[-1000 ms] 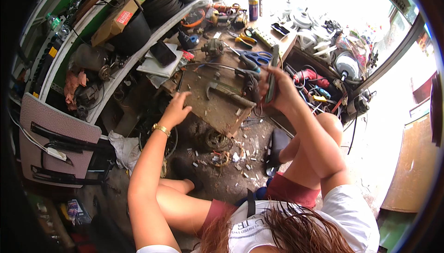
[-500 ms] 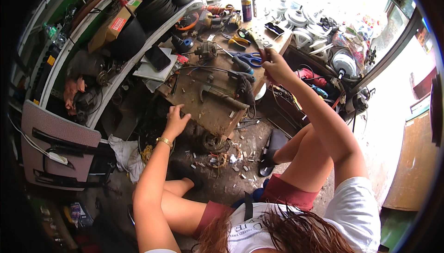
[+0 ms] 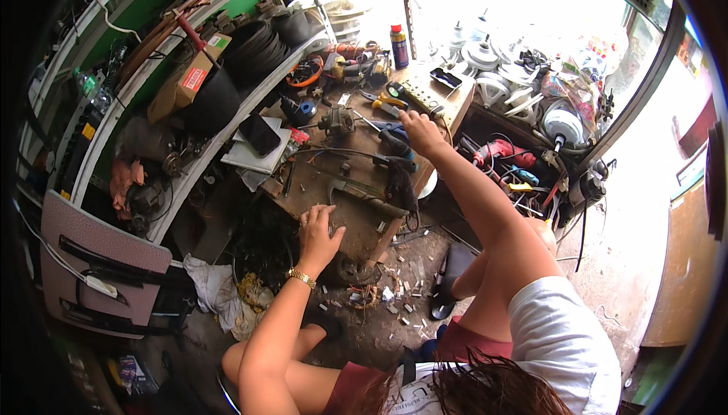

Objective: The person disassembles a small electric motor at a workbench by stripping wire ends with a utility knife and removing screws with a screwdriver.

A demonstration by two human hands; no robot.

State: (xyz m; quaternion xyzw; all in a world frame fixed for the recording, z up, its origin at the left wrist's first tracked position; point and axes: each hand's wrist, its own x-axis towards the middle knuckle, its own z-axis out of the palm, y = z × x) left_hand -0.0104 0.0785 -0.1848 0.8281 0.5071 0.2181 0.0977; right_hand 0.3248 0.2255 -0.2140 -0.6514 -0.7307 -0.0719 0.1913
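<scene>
My right hand (image 3: 422, 133) is over the far right of the wooden workbench (image 3: 303, 187), its fingers curled down beside yellow-handled pliers (image 3: 384, 102) and blue-handled scissors (image 3: 388, 125). Whatever lies between those fingertips is hidden. Near the bench's front left edge, my left hand (image 3: 320, 239) has its fingers spread and holds nothing. A hammer (image 3: 371, 198) lies between the two hands. Close to its handle end rests a dark tool (image 3: 400, 187), and behind that is a teal-and-black handled tool (image 3: 398, 148). A small metal motor part (image 3: 336, 121) sits further back.
Along the left runs a shelf (image 3: 197, 119) crowded with parts. A phone (image 3: 259, 134) lies on a white box. Behind my right hand are a power strip (image 3: 423, 98) and a spray can (image 3: 399, 46). A tool bin (image 3: 516, 169) stands right; scraps (image 3: 402, 301) litter the floor.
My right hand has moved left and down, away from the long thing it was at beside the power strip. My left hand has shifted right and slightly nearer, its fingers spreading. The view has tilted a little.
</scene>
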